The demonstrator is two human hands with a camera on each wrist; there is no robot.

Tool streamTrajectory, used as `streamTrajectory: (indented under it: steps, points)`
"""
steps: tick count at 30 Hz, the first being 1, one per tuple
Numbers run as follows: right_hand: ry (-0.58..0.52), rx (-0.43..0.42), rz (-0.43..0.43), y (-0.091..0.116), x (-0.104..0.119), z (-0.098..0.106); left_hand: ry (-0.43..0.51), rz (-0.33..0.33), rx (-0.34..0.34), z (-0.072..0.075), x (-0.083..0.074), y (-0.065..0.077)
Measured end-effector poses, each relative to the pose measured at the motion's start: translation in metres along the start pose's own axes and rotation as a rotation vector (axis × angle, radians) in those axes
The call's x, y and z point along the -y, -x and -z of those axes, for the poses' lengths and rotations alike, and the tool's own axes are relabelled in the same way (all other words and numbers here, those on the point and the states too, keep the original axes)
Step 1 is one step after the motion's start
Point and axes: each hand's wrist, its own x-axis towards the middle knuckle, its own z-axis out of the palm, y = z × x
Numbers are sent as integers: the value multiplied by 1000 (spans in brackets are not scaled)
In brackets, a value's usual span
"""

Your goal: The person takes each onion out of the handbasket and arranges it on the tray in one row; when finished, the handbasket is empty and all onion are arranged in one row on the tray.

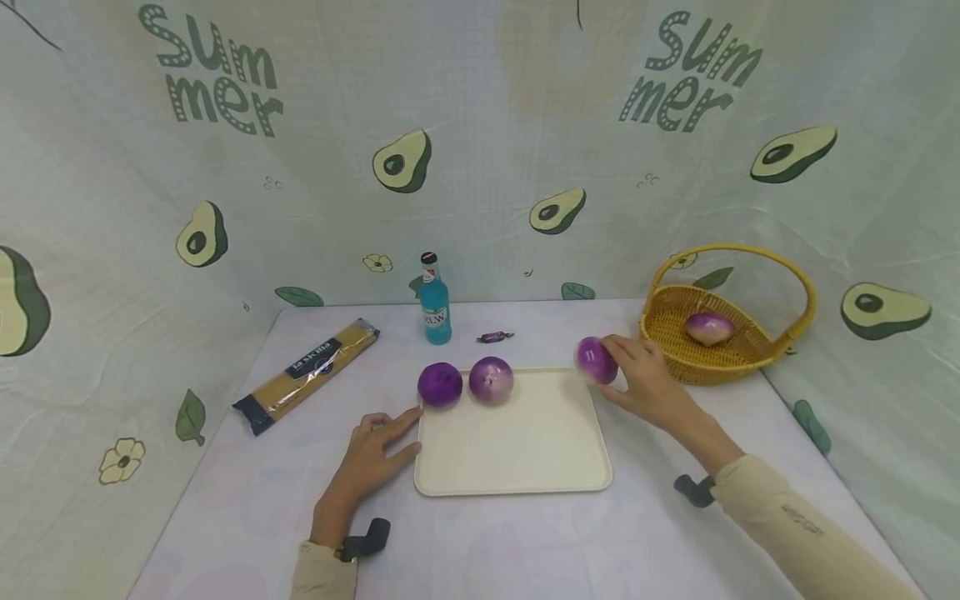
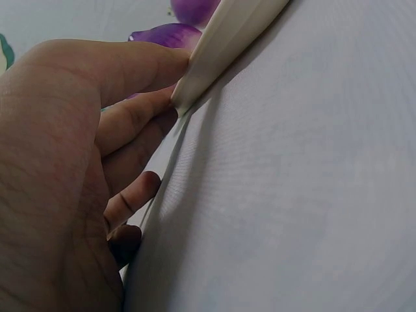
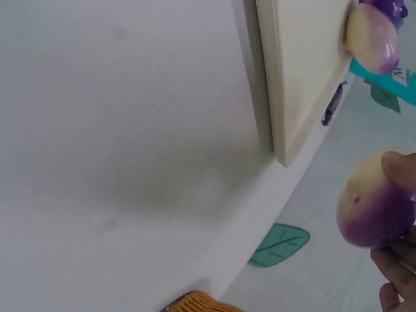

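In the head view my right hand (image 1: 651, 385) grips a purple-and-white turnip (image 1: 594, 361) between thumb and fingers, over the back right corner of a cream tray (image 1: 517, 450). The right wrist view shows the turnip (image 3: 374, 205) raised, its pale end towards the camera. My left hand (image 1: 372, 454) is at the tray's left side, thumb and forefinger touching the rim (image 2: 214, 55); its other fingers hang loosely bent. Along the tray's back edge sit a dark purple round vegetable (image 1: 440, 385) and another purple-and-white turnip (image 1: 491, 381), side by side.
A yellow wicker basket (image 1: 701, 372) with a tall handle stands at the back right, holding one purple-and-white turnip (image 1: 709, 328). Behind the tray are a blue bottle (image 1: 435, 308) and a small wrapped candy (image 1: 495, 337). A pasta packet (image 1: 309, 375) lies at left.
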Motion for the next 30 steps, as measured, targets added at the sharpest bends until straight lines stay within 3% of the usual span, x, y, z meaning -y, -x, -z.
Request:
streamTrajectory:
  steps: [22,30]
  points:
    - [-40,6,75,-13,15,-22,0,15,20,1,0,-1]
    - [-56,14,84,-21,21,-27,12,59,40,3,-3,-1]
